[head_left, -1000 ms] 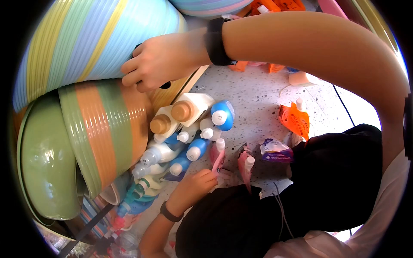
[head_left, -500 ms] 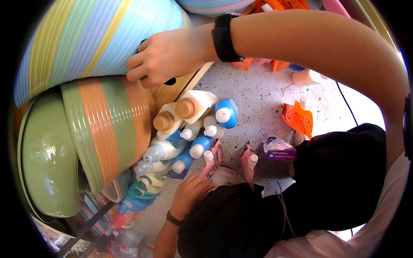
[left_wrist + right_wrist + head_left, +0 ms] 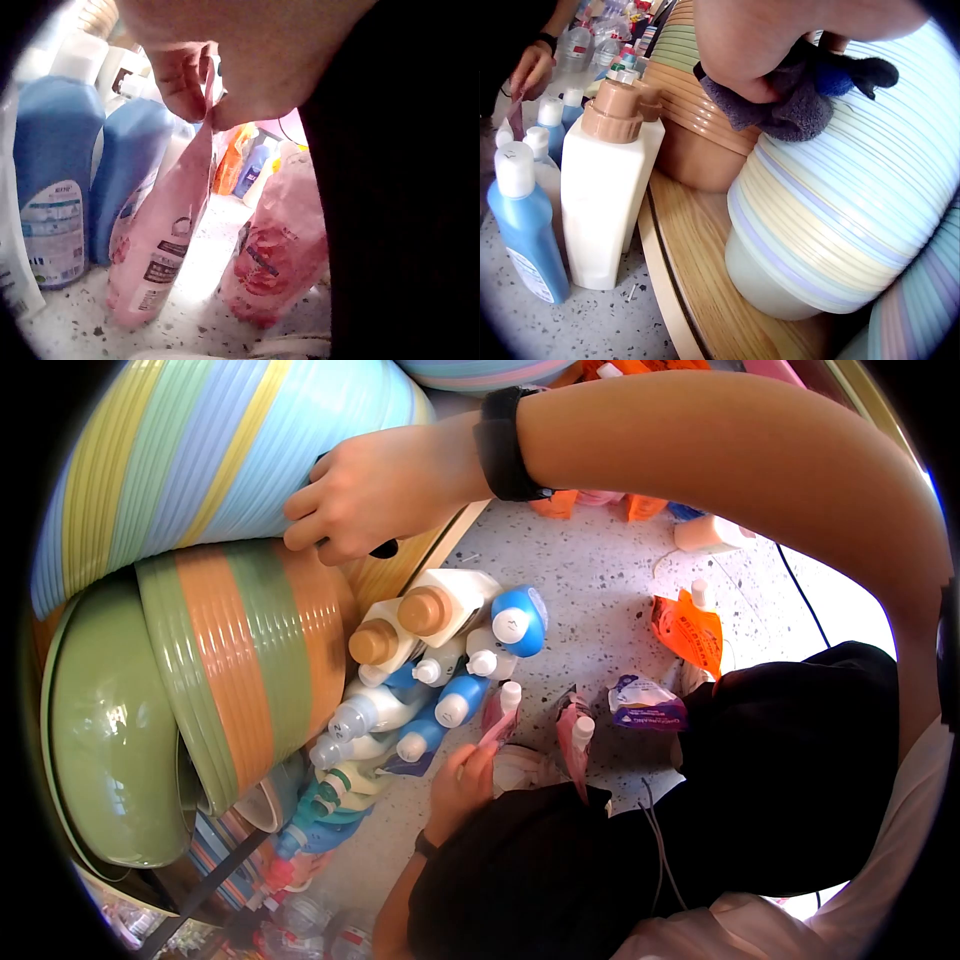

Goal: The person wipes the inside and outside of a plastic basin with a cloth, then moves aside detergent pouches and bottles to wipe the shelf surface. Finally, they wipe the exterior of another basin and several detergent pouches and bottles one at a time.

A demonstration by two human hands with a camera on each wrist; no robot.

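Observation:
My left hand pinches the top edge of a pink refill pouch with a white cap. The pouch stands on the speckled floor, beside blue bottles. A second pink pouch stands on its other side. My right hand grips a bunched dark grey cloth with a blue part. The cloth lies against the side of a tall stack of pastel basins, which leans over on its side. Next to it is a stack of green and orange basins.
The stacks lie on a wooden board. White jugs with brown caps and several bottles crowd its edge. An orange pouch, a purple and white packet and a dark cable are on the floor, near my black-clad knees.
My left hand tilted the pink pouch toward me and to the left, then brought it back upright near the bottles. My right hand stays with the cloth at the basins, almost unmoved.

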